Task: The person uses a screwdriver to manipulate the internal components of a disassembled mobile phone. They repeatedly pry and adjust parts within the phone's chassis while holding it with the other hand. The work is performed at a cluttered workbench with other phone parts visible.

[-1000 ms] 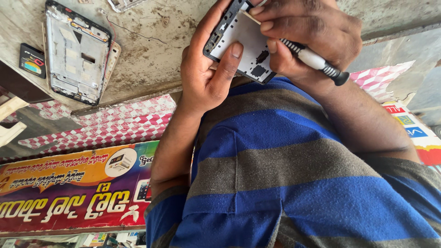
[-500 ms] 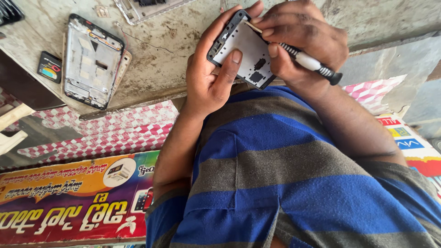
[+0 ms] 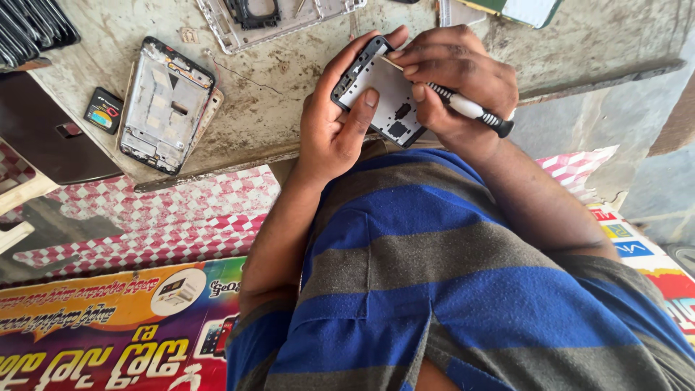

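Note:
My left hand (image 3: 329,134) is shut on a small phone frame (image 3: 376,94), white inside with a black rim, thumb pressed on its face. It is held above the near edge of a worn grey table (image 3: 289,108). My right hand (image 3: 456,72) grips a screwdriver (image 3: 474,112) with a white and black handle. Its tip rests on the frame's upper edge, under my fingers. Both forearms reach out from my blue and grey striped shirt (image 3: 449,289).
A second stripped phone frame (image 3: 166,105) lies on the table at left, beside a small black card-like part (image 3: 103,111). A white frame (image 3: 279,18) lies at the far edge, a dark flat device (image 3: 51,137) and stacked black pieces (image 3: 32,25) at far left.
The view has tilted, so the table and hands sit lower in the picture and more of the tabletop shows. Both hands keep their hold on the frame and the screwdriver.

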